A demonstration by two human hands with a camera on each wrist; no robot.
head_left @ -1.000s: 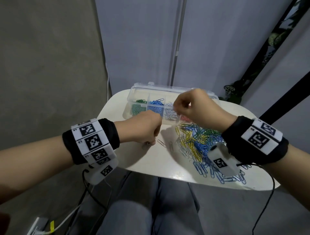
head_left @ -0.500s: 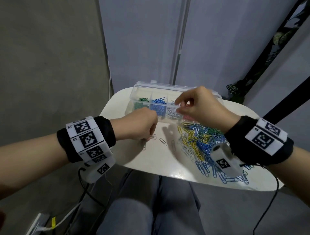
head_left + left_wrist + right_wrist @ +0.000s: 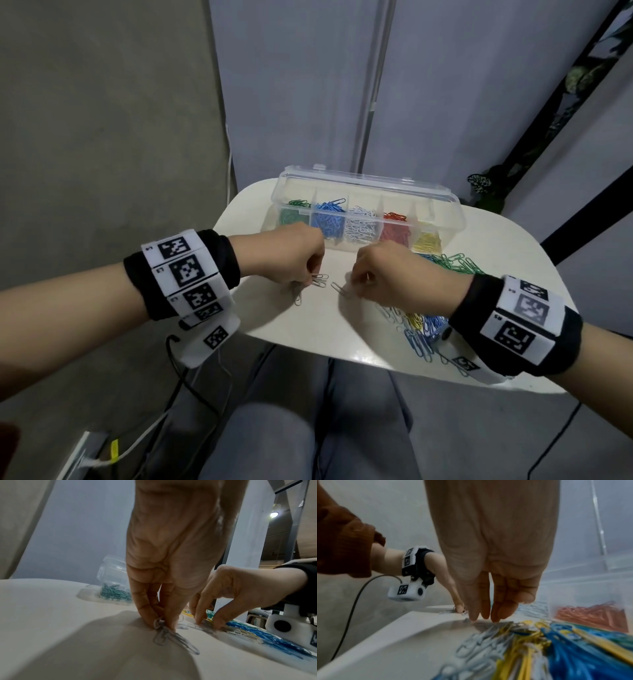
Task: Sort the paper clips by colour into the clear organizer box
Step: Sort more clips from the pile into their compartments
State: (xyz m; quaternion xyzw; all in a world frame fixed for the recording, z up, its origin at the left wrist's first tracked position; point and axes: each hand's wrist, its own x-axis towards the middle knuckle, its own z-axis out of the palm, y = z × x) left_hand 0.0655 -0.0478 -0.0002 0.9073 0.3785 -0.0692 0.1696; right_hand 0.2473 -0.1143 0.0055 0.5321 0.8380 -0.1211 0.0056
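Both hands were collecting white clips from the table [image 3: 513, 260]: the left hand [image 3: 294, 253] pinched a small bunch of white clips [image 3: 164, 634], the right hand [image 3: 387, 274] pinched one white clip [image 3: 339, 288]. Next they probably needed carrying to the middle compartment of the organizer box [image 3: 445, 202]. No writing was readable.

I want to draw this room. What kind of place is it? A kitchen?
Probably not a kitchen. It looks like a plain indoor corner set up for recording: a small white table over the person's lap, bare grey wall panels, cables trailing to the floor, and a plant behind.
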